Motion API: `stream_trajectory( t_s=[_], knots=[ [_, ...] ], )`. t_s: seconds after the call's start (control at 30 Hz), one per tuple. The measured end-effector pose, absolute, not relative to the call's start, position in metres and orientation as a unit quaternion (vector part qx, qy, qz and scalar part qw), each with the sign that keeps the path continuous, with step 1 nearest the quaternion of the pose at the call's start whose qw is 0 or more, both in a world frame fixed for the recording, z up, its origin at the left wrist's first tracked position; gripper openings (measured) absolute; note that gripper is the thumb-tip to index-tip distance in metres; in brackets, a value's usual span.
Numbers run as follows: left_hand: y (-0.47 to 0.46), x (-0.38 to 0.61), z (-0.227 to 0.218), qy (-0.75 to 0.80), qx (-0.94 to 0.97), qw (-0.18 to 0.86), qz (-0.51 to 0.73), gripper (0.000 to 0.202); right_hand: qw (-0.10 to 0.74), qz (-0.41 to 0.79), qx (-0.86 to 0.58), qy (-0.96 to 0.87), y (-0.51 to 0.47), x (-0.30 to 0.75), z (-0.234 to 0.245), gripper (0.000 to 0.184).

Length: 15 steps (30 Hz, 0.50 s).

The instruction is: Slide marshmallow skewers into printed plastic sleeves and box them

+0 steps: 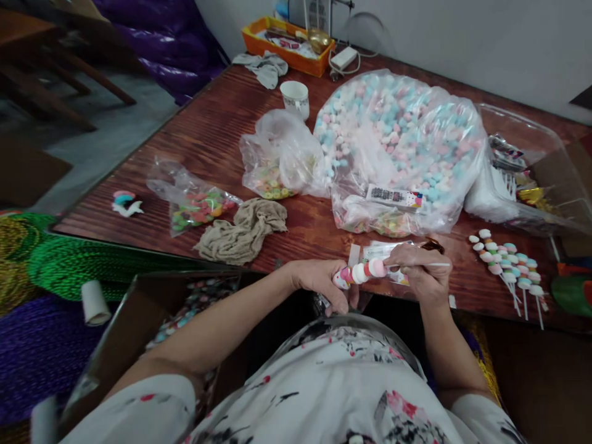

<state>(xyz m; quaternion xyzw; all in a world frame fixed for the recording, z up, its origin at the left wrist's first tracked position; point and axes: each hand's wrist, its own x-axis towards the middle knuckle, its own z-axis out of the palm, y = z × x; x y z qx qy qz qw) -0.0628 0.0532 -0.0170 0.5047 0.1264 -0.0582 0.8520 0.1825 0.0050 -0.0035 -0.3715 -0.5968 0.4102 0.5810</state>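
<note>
A marshmallow skewer (pixel 359 273) with pink, white and orange-red pieces is held level between my hands, close to the table's front edge. My left hand (pixel 326 280) has its fingers closed around the left end of the skewer, where a colourful printed piece shows. My right hand (pixel 422 270) pinches the white stick (pixel 439 264) just right of the last pink marshmallow. Small printed packets (pixel 377 251) lie on the table behind the skewer. Finished-looking marshmallow skewers (pixel 510 266) lie in a group to the right of my right hand.
A large clear bag of pastel marshmallows (pixel 402 123) fills the table's back middle. Left of it are smaller candy bags (pixel 198 206), a crumpled beige cloth (pixel 245 231) and a white cup (pixel 295 98). An orange tray (pixel 287 46) stands by the wall, a clear plastic bin (pixel 550 135) at right.
</note>
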Motion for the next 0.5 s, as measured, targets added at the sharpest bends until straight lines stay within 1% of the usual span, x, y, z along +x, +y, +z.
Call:
stream_trajectory(
  t_s=[0.07, 0.2, 0.3, 0.37, 0.43, 0.5],
  knots=[
    [0.045, -0.056, -0.014, 0.159, 0.535, 0.830, -0.014, 0.029, 0.591, 0.399, -0.354, -0.605, 0.005, 0.186, 0.000, 0.011],
    [0.033, -0.044, -0.009, 0.246, 0.566, 0.775, 0.140, 0.023, 0.602, 0.393, -0.356, -0.597, 0.006, 0.189, 0.013, 0.010],
    [0.029, -0.040, -0.010, 0.278, 0.594, 0.733, 0.179, 0.018, 0.599, 0.375, -0.376, -0.599, 0.004, 0.191, 0.024, 0.009],
    [0.028, -0.039, -0.011, 0.299, 0.660, 0.666, 0.178, 0.012, 0.596, 0.357, -0.384, -0.608, 0.003, 0.192, 0.030, 0.010],
    [0.027, -0.040, -0.010, 0.323, 0.732, 0.569, 0.188, 0.009, 0.594, 0.345, -0.380, -0.620, 0.001, 0.192, 0.037, 0.011],
    [0.025, -0.040, -0.008, 0.336, 0.773, 0.500, 0.198, 0.012, 0.596, 0.341, -0.367, -0.628, 0.000, 0.192, 0.042, 0.012]
  ],
)
